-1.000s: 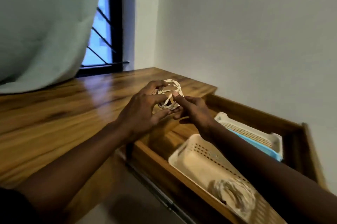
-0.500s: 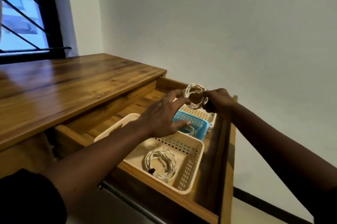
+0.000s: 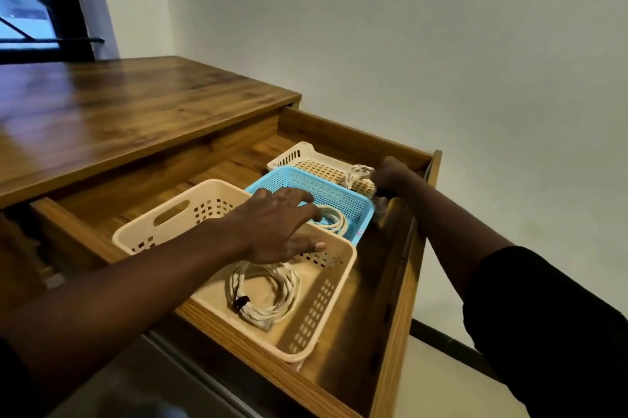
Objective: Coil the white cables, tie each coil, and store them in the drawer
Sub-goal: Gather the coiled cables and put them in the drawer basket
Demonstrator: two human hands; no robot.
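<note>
**Item 1, drawer [image 3: 401, 281].** It is standing pulled out beneath the counter [image 3: 136, 105]. I am counting three baskets sitting in a row inside it, running from its front edge towards its back right corner.

**Item 2, beige basket [image 3: 316, 312].** It is sitting against the drawer's front edge. The front coil [image 3: 263, 293] of white cable is lying flat on its floor, with a dark tie [image 3: 242, 301] showing on the coil's left side.

**Item 3, blue basket [image 3: 339, 195].** It is sitting directly behind the beige one, their rims touching. The middle coil [image 3: 334, 218] is lying inside it, partly hidden by fingers.

**Item 4, white basket [image 3: 306, 159].** It is sitting in the back right corner of the drawer.

**Item 5, right hand [image 3: 394, 176].** It is curling round the small coil [image 3: 358, 174] and holding it over the right end of the white basket, near the drawer's right edge. The picture is blurring here, so I cannot tell exactly how the fingers are lying.

**Item 6, left hand [image 3: 278, 224].** Its fingers are spreading loosely and holding nothing, above the place where the beige and blue rims are meeting. I cannot tell whether the thumb is touching the rim. The two hands are working well apart.

**Item 7, window [image 3: 27, 9].** It is showing at the upper left, beyond the counter's back edge.
</note>
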